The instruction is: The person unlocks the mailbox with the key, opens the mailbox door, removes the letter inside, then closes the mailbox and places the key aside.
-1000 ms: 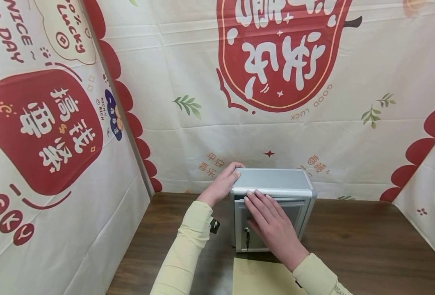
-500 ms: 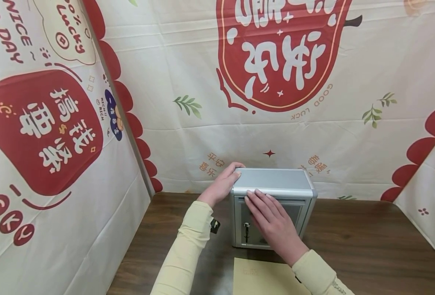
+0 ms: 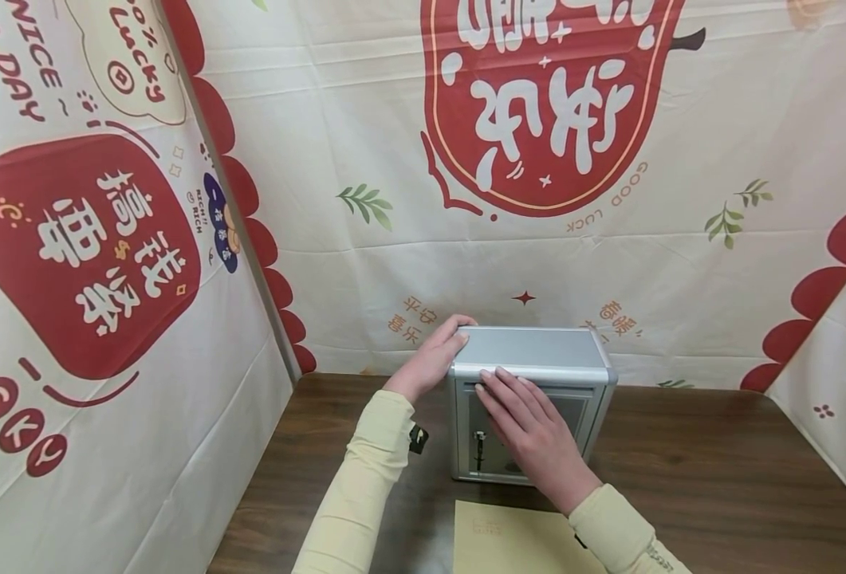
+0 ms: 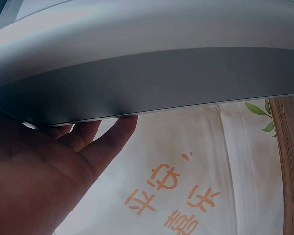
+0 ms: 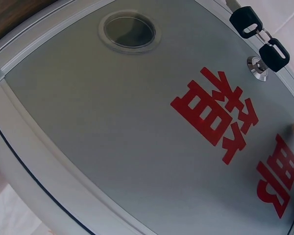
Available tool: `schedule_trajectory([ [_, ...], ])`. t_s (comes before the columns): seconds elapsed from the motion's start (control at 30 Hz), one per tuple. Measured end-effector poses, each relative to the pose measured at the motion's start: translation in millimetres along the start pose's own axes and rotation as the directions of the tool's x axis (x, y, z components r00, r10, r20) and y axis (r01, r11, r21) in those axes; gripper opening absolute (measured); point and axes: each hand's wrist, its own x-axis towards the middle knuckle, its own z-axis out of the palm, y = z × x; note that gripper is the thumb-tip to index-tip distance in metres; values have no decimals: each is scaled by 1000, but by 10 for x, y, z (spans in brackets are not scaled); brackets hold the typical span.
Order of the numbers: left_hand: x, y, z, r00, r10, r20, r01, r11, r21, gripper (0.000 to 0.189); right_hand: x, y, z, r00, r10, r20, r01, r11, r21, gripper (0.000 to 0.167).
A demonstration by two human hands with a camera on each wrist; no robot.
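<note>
A silver-grey metal mailbox (image 3: 533,351) stands upright on the table, its front door (image 3: 573,410) flush in the frame. Red characters and a round window (image 5: 129,32) mark the door in the right wrist view. Keys (image 5: 274,55) hang from the door's lock (image 5: 257,68). My left hand (image 3: 430,359) holds the box at its rear left top corner, thumb on the top; in the left wrist view its fingers (image 4: 115,137) bend behind the rear edge. Straight fingers of my right hand (image 3: 537,438) rest on the door's upper part, tips at the top front edge.
A yellowish envelope-like paper (image 3: 516,538) lies on the brown wooden table (image 3: 695,478) in front of the mailbox, partly under the right forearm. Printed white cloth (image 3: 322,279) hangs close behind the box, and more cloth lines the left and right sides.
The mailbox door, slightly ajar a second ago, has swung inward and now sits closed against the frame under my right hand. My left hand has stayed in place.
</note>
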Motion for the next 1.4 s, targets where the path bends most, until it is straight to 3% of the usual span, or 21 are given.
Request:
schedule_trajectory([
  [0.13,16,-31,4,1000,-5,-10,5,1000,2,33,5,-7,-17,1000,9,21,-9,1000,17,46],
  [0.27,102,-212,30,1000,-6,-25,5,1000,-18,33,11,-25,-48,999,20,28,-22,998,59,46],
  [0.43,181,-395,56,999,2,-35,-3,1000,-21,33,5,-49,-116,999,37,-23,-34,990,138,43],
  [0.77,185,-411,62,999,-2,-42,2,1000,-5,31,-182,-156,-157,990,50,-135,-18,973,229,38],
  [1.03,189,-430,60,999,-7,-36,7,1000,-17,30,-482,-296,-62,982,181,-51,-163,954,252,39],
  [1.13,193,-422,65,999,-4,-39,4,1000,-13,29,-582,-351,-21,968,249,3,-243,939,244,38],
  [1.23,192,-419,67,999,-8,-43,8,1000,-7,28,-651,-409,10,940,328,98,-342,910,234,35],
  [1.3,188,-415,68,999,-14,-42,14,1000,-6,29,-674,-449,32,909,380,169,-411,885,220,33],
  [1.4,178,-402,67,999,-19,-40,19,1000,0,31,-676,-509,62,838,466,284,-526,829,192,31],
])
